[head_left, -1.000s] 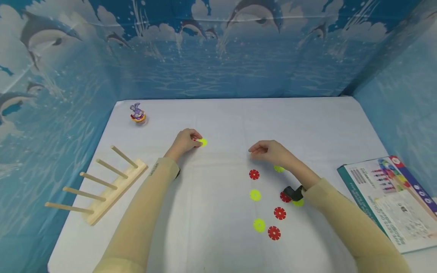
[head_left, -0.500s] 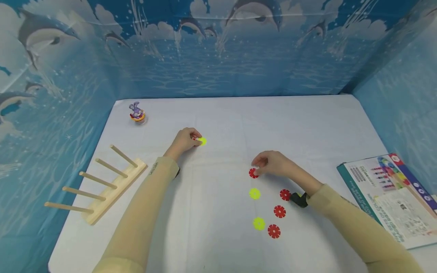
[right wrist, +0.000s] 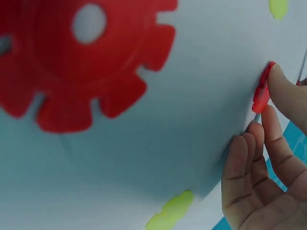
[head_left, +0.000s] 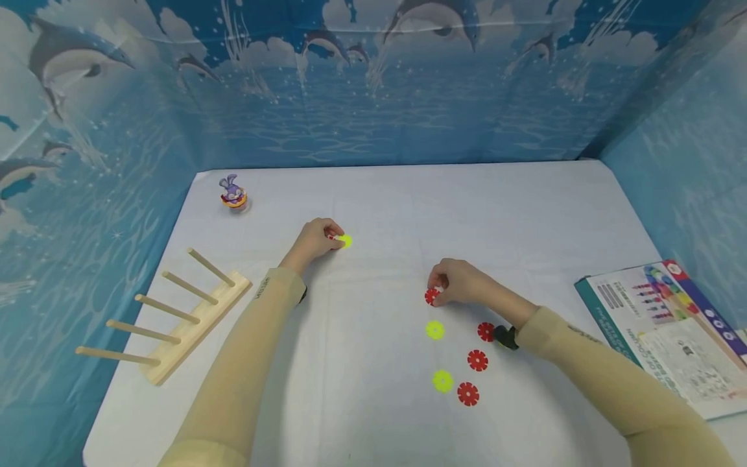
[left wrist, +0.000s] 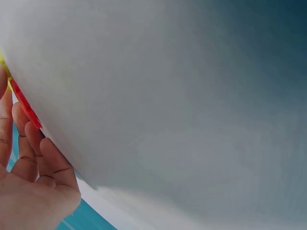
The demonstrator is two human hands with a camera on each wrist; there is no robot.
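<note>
My left hand pinches a yellow notched disc by its edge, left of the table's middle. A red disc adjoins it, mostly covered by the fingers; whether the two are joined I cannot tell. Between thumb and index finger, my right hand holds a red notched disc at its rim, tilted in the right wrist view. Closer to me lie yellow discs and red discs, scattered flat on the cloth. One red disc looms close to the right wrist camera.
At the left stands a wooden rack with several slanting pegs. A purple rabbit figurine sits at the back left. On the right lies a printed box. Dolphin-print curtains border the white table.
My right hand has come down toward me and taken hold of the red disc. The left hand stays nearly where it was, still holding its discs.
</note>
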